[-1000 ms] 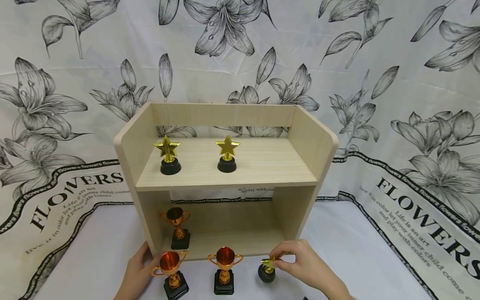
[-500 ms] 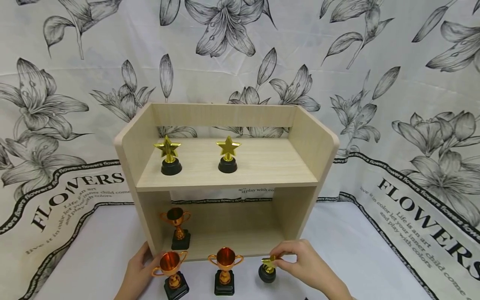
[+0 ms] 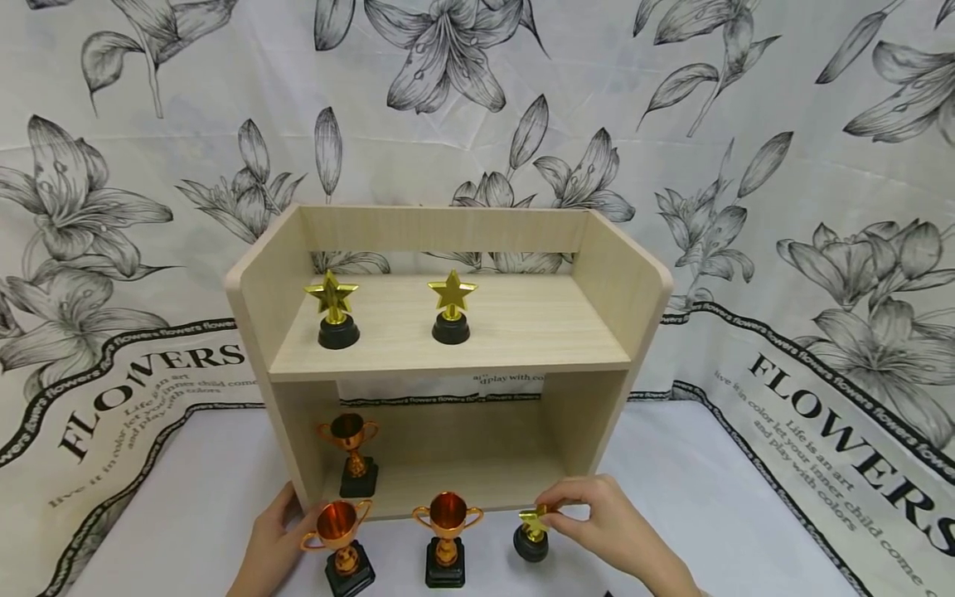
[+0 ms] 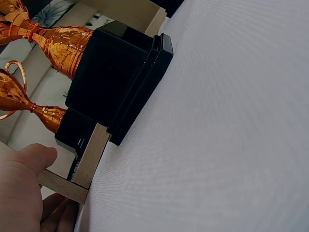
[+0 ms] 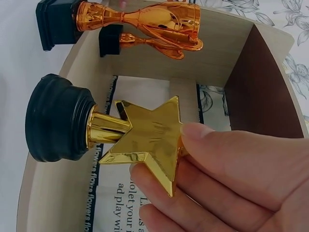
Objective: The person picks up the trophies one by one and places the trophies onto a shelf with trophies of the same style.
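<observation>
My right hand pinches a gold star trophy by its star, thumb on one side and fingers on the other. Its round black base is low in front of the shelf; whether it touches the table I cannot tell. On the left, my left hand grips the lower front edge of the wooden shelf's side panel. Close by that hand, a bronze cup trophy stands on the table, turned at an angle. Another bronze cup trophy stands between the two hands.
Two gold star trophies, one at the left and one near the middle, stand on the top board. Inside the lower compartment, a bronze cup trophy stands at the left. Flower-printed cloth hangs behind the shelf.
</observation>
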### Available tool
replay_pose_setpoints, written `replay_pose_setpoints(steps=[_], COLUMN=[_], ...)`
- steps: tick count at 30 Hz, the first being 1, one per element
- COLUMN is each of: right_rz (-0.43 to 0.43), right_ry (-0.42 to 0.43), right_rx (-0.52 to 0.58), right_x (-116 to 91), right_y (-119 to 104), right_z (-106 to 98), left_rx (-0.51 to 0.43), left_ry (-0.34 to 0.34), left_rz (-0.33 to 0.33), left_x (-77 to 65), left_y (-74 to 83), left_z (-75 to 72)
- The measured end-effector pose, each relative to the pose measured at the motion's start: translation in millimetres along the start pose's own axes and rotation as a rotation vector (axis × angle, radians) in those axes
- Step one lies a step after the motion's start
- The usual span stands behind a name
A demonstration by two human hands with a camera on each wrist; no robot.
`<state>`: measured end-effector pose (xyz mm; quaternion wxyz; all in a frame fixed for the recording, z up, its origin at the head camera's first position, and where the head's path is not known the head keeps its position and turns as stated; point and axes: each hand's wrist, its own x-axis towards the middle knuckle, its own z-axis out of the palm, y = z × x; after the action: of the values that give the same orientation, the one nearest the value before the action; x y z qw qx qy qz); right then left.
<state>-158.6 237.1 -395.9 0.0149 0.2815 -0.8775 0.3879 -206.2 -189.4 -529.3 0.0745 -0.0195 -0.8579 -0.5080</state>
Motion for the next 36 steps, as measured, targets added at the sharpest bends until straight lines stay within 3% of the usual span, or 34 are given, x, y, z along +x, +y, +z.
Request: replay_pose_setpoints(steps=[6,16,23,36], right_rz=[0.000,-0.079,-0.101,-0.108], right_ry=[0.011,0.080,0.105,0.133], right_rx=[0.008,-0.017,-0.008,-0.019], right_x=[0.2,-1.6,-1.6,-1.8], right_y=[0.2,-1.0,-0.4,-0.5], right_z=[0.7,2.2,2.9,3.3], left_rx=[-0.003,-0.001,-0.007,0.007], left_ry=[-0.010,-0.002,-0.020,-0.001], left_rz=[-0.014,-0.002,-0.032,-0.001], left_x=[0.2,0.1,1.0,-0.1], left_y=[0.7,1.3,1.1,0.2], left_z=[-0.3,-0.1,-0.3,0.4])
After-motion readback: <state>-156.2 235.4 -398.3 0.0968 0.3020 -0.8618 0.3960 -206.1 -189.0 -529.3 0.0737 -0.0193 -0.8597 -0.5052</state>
